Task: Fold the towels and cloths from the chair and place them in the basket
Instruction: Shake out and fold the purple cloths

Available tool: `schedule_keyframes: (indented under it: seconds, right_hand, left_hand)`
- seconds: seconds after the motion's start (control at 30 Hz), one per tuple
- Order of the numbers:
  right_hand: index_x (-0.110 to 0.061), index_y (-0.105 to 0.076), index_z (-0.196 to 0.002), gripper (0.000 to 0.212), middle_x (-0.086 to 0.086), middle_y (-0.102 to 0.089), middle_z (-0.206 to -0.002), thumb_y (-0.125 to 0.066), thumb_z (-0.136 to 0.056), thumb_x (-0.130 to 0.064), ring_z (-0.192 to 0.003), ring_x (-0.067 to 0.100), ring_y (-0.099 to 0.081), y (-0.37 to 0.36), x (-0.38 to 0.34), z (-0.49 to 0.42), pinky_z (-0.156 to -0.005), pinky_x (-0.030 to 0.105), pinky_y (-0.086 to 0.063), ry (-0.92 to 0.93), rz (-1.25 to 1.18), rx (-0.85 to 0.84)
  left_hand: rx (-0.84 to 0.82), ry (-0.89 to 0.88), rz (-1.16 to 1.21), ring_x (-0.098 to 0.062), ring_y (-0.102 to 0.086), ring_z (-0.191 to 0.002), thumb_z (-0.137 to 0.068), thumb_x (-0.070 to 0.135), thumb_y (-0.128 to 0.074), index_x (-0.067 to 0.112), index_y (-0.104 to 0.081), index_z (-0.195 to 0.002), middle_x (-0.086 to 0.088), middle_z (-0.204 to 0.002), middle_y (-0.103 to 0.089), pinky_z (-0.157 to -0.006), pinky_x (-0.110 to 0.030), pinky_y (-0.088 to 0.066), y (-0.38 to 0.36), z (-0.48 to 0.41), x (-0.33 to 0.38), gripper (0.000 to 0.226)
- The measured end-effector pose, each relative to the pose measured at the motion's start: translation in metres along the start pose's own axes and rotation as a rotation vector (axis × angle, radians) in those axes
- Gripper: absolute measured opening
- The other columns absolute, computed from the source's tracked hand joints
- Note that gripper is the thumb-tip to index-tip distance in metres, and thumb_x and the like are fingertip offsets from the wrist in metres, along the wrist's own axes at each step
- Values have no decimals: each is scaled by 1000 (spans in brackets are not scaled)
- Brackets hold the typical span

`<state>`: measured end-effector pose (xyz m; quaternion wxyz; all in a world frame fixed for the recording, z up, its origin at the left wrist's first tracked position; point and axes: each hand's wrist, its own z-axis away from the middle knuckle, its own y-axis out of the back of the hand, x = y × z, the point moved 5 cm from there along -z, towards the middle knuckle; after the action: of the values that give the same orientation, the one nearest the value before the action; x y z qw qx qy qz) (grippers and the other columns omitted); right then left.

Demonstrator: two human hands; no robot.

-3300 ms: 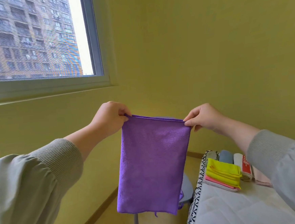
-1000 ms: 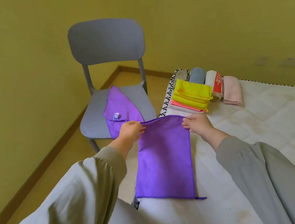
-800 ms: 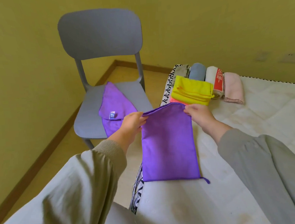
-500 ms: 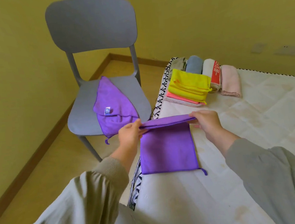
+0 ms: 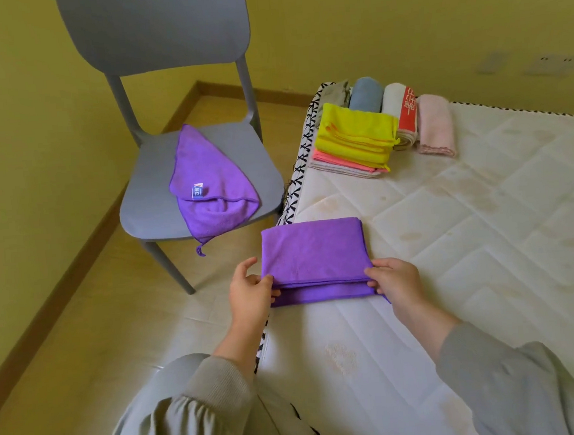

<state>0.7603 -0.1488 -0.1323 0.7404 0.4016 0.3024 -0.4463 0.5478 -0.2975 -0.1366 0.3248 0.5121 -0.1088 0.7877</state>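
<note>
Pinching the near edge of the folded purple cloth (image 5: 312, 253) at both corners: left hand (image 5: 250, 297) gripping the left corner, right hand (image 5: 395, 281) the right, fingers curled onto the top layer. Keeping it flat on the mattress (image 5: 469, 237), right at the left edge. Seeing a second purple cloth (image 5: 208, 192) lying crumpled on the grey chair (image 5: 147, 201). Noting a yellow-topped stack (image 5: 354, 133) sitting at the far mattress corner, touching the rolled towels (image 5: 365, 96) behind.

Both hands, left hand (image 5: 250, 294) and right hand (image 5: 394, 280), pinch the near corners of a purple cloth (image 5: 314, 251) folded over on the mattress (image 5: 452, 238). Another purple cloth (image 5: 207, 185) lies on the grey chair (image 5: 152, 186).
</note>
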Motion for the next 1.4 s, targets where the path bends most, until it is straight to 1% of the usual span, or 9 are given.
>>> schedule_keyframes:
  seconds: [0.3,0.57,0.7,0.83,0.93,1.07,1.17,1.33,1.4]
  right_hand:
    - [1,-63,-98,22,10,-66,-77,-53,-80,6,-68,23,-60,3,9,12,-65,28,-47,91,156,39]
    - [-12,-50,-97,20,2,-57,-72,-58,-80,-4,-64,20,-54,-5,13,13,-54,28,-39,227,477,22]
    - [-9,-51,-102,25,7,-61,-88,-62,-82,-16,-80,25,-58,-13,1,2,-66,32,-46,179,383,57]
    - [-6,-51,-73,20,8,-47,-65,-59,-88,-17,-61,23,-44,-16,-8,-13,-52,29,-29,-2,306,-17]
    - [-7,-52,-68,22,12,-52,-73,-61,-87,-13,-70,24,-50,-18,-17,-18,-61,28,-35,-57,306,-58]
    - [-11,-45,-61,29,8,-49,-65,-57,-88,-12,-66,27,-49,0,-36,-17,-56,32,-31,129,480,51]
    - [-4,-53,-100,18,15,-61,-97,-52,-92,-21,-95,35,-58,10,-28,-7,-70,34,-39,169,877,61]
    - [-4,-56,-118,37,17,-56,-123,-63,-84,-16,-113,36,-53,-13,-34,20,-92,44,-43,768,1056,287]
    - [-6,-59,-117,37,16,-56,-128,-58,-82,-15,-117,34,-54,-38,-35,22,-97,43,-40,899,1042,264]
  left_hand:
    - [-65,-25,-257,-17,-58,-49,-84,0,-53,17,-53,-122,-6,-67,-60,-55,-32,-46,-1,3,-9,41]
    - [-25,-117,-566,-27,-61,-93,-83,14,-57,19,-51,-129,-4,-89,-66,-71,-30,-43,3,7,-10,47]
    - [-17,-112,-500,-19,-57,-88,-89,24,-58,17,-50,-132,8,-82,-56,-74,-29,-42,1,1,-5,44]
    - [-28,-79,-387,-17,-58,-82,-86,19,-62,17,-50,-133,7,-82,-56,-72,-29,-44,-1,-3,-4,48]
    - [-42,-120,-320,-14,-57,-74,-82,7,-61,19,-49,-133,4,-78,-56,-69,-25,-43,-3,-3,0,53]
    - [-149,-153,-277,-8,-52,-62,-77,0,-62,22,-47,-132,3,-71,-53,-56,-13,-41,-16,3,1,61]
    - [-218,-189,-472,-15,-56,-75,-79,9,-66,22,-41,-136,3,-79,-54,-67,-25,-46,-21,10,-3,64]
    - [5,-889,-975,-37,-54,-110,-76,4,-57,6,-54,-127,-17,-127,-54,-89,-41,-46,-40,18,23,51]
    - [-29,-978,-1091,-37,-50,-122,-78,10,-46,7,-57,-126,-16,-136,-52,-95,-47,-45,-63,15,26,49]
